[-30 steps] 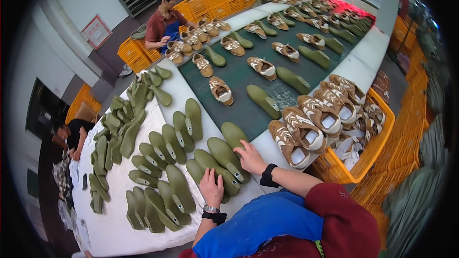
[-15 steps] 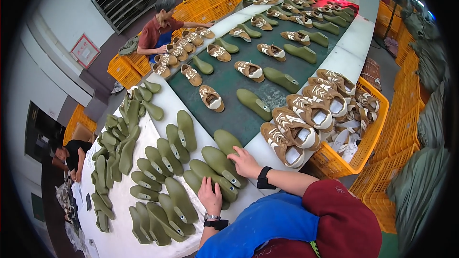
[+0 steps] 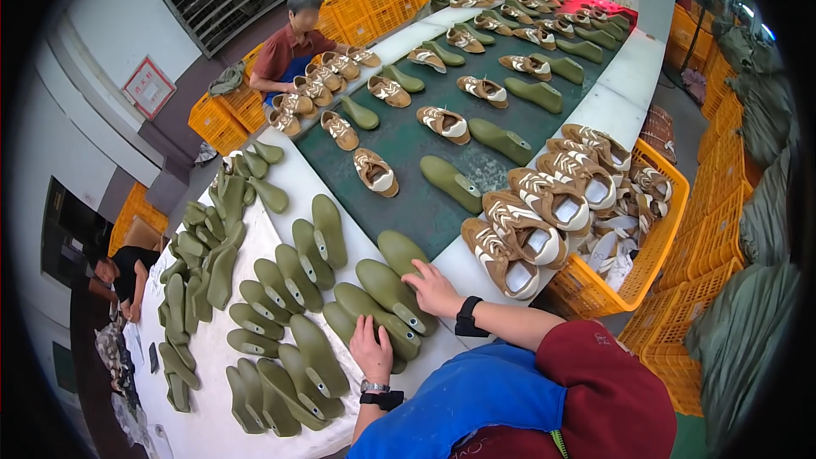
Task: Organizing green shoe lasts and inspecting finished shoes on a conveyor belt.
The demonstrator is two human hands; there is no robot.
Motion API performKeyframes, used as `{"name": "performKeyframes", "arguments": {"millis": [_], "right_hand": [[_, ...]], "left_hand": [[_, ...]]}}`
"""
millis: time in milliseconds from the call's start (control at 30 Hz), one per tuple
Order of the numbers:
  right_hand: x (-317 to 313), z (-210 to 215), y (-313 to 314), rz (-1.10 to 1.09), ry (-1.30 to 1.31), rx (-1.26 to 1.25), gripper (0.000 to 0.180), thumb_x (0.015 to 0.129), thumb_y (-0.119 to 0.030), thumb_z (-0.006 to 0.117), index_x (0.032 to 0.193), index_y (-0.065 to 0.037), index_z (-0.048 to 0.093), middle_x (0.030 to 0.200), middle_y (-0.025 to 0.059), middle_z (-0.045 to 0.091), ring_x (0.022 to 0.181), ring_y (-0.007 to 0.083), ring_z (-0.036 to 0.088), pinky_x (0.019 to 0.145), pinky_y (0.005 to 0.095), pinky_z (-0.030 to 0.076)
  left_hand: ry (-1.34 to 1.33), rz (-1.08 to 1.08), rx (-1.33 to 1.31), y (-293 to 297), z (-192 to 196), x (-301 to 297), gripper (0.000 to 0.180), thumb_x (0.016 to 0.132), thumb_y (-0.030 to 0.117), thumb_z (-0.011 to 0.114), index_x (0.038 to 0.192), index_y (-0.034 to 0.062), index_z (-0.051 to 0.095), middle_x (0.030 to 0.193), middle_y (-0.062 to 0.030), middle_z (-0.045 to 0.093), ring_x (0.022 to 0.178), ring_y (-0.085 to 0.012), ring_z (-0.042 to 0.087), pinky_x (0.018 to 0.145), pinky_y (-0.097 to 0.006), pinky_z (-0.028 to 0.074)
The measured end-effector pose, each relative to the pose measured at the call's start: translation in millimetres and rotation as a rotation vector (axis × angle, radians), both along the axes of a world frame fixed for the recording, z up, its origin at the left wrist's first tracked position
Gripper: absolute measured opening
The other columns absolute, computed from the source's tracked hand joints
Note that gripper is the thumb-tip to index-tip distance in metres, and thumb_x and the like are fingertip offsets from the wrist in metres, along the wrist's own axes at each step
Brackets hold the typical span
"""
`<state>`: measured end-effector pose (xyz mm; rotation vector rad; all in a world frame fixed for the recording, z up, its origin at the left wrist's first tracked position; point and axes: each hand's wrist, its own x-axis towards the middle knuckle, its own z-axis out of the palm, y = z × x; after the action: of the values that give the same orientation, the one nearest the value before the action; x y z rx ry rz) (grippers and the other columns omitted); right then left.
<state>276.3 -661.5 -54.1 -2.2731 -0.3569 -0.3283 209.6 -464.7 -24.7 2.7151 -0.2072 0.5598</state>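
Note:
Several green plastic shoe lasts lie side by side on the white table edge in front of me. My left hand [image 3: 372, 352] rests with its fingers extended on the near end of one shoe last [image 3: 376, 320]. To its right, my right hand [image 3: 435, 291] has its fingers stretched over the edge of another shoe last [image 3: 394, 295], touching it. A further shoe last [image 3: 403, 253] lies just beyond the right hand's fingertips. The palms' undersides are hidden. Neither hand is wrapped round a last.
More lasts [image 3: 293, 378] stand in rows and a heap on the left. A green conveyor [image 3: 353, 183] carries brown-and-white sneakers [image 3: 443, 125] and lasts. Sneakers [image 3: 528, 219] line its right edge beside a yellow crate [image 3: 633, 293] of shoes. Across the belt sits a person [image 3: 293, 47]; another is far left.
The person across the belt has turned their head this way and drawn in the arm that reached along the edge. My hands stay on the lasts, nearly unmoved.

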Motion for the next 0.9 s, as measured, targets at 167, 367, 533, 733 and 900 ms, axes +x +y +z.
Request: {"name": "performKeyframes", "arguments": {"millis": [167, 367, 533, 733, 900], "right_hand": [[-5.2, 31.8, -4.6, 0.045, 0.169, -0.242, 0.059, 0.074, -0.009, 0.056, 0.13, -0.019, 0.039, 0.125, 0.0229, 0.043, 0.098, 0.0403, 0.054, 0.079, 0.043, 0.047], [6.2, 42.6, -15.3, 0.096, 0.386, -0.535, 0.071, 0.08, -0.028, 0.056, 0.138, -0.004, 0.024, 0.069, 0.0136, 0.064, 0.062, 0.0284, 0.063, 0.056, 0.0394, 0.049], [74.2, 15.7, -9.4, 0.028, 0.105, -0.46, 0.065, 0.081, -0.028, 0.057, 0.136, -0.005, 0.031, 0.07, 0.0123, 0.064, 0.063, 0.0303, 0.062, 0.058, 0.0406, 0.049], [131.8, -0.5, 15.1, 0.107, 0.366, -0.591, 0.066, 0.078, -0.011, 0.054, 0.138, -0.006, 0.027, 0.087, 0.0165, 0.065, 0.079, 0.0283, 0.064, 0.067, 0.0384, 0.05], [127.8, -4.9, 16.1, 0.145, 0.397, -0.545, 0.068, 0.074, -0.006, 0.052, 0.137, -0.006, 0.026, 0.087, 0.018, 0.065, 0.082, 0.0318, 0.064, 0.07, 0.0398, 0.05]], "left_hand": [[-0.013, 0.016, -0.009, 1.3, 1.7, -0.8, 0.033, 0.08, 0.016, 0.058, 0.111, 0.0032, 0.057, 0.117, -0.0168, 0.055, 0.098, -0.0343, 0.055, 0.084, -0.041, 0.042], [0.009, 0.025, -0.038, 2.1, 3.5, -0.5, 0.034, 0.079, 0.015, 0.059, 0.111, 0.0033, 0.057, 0.117, -0.016, 0.055, 0.098, -0.0338, 0.055, 0.085, -0.041, 0.042], [0.021, 0.033, -0.044, -1.5, 5.4, -0.4, 0.034, 0.078, 0.014, 0.06, 0.11, 0.0033, 0.057, 0.117, -0.0152, 0.055, 0.097, -0.033, 0.055, 0.085, -0.041, 0.041], [-0.005, 0.021, -0.054, 1.8, 2.9, 1.0, 0.033, 0.076, 0.013, 0.061, 0.108, 0.0033, 0.058, 0.116, -0.0144, 0.056, 0.096, -0.0316, 0.055, 0.084, -0.04, 0.042], [0.005, 0.016, -0.046, 1.9, 1.8, 0.3, 0.034, 0.075, 0.012, 0.06, 0.109, 0.0036, 0.058, 0.118, -0.0143, 0.055, 0.095, -0.032, 0.055, 0.083, -0.04, 0.042]]}}
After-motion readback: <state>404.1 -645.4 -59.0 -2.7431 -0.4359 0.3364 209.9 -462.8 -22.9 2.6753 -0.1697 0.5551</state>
